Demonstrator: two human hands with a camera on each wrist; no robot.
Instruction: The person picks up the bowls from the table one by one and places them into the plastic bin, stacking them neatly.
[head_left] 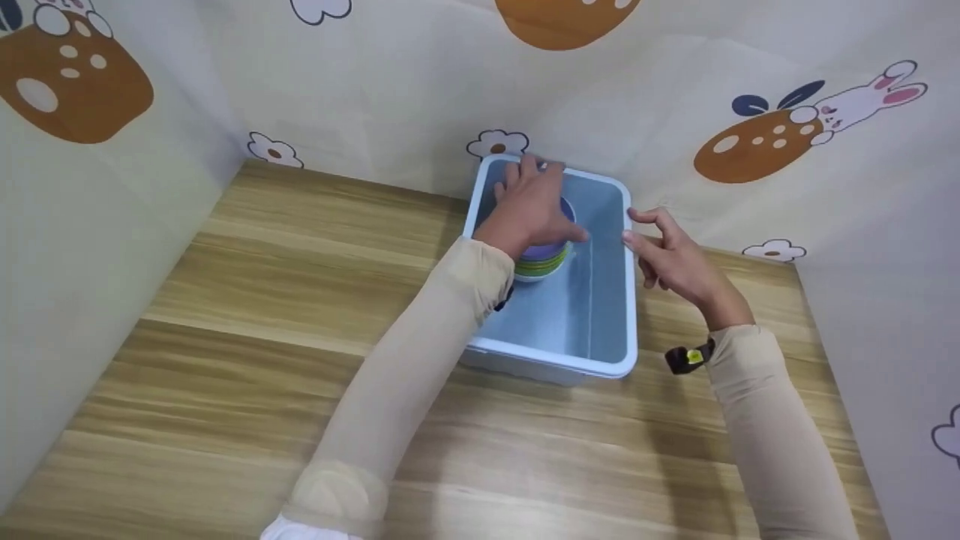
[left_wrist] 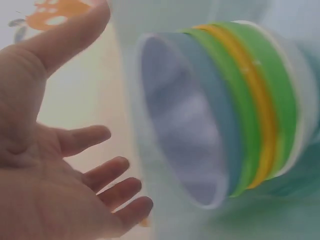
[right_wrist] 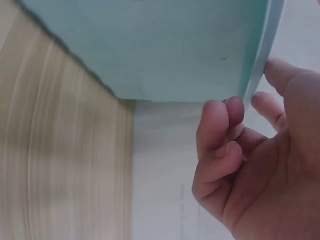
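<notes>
A stack of nested coloured bowls [head_left: 541, 264] sits inside a light blue plastic bin [head_left: 555, 315]. The left wrist view shows the stack [left_wrist: 220, 110] lying sideways in the picture, with a bluish-purple bowl innermost, then green, yellow, green and white ones. My left hand [head_left: 529, 206] is over the stack in the head view, fingers spread. In its wrist view, the left hand [left_wrist: 65, 145] has a gap between its fingers and the bowls. My right hand [head_left: 675, 262] touches the bin's right rim with thumb and index fingertips; its other fingers [right_wrist: 215, 125] are bent beside the outer wall.
The bin stands on a wood-grain tabletop [head_left: 247, 300], close to the back wall covering [head_left: 405, 90] printed with oranges, rabbits and flowers. Side panels [head_left: 885, 262] border the table on left and right. A dark wrist strap [head_left: 686, 358] hangs by the right wrist.
</notes>
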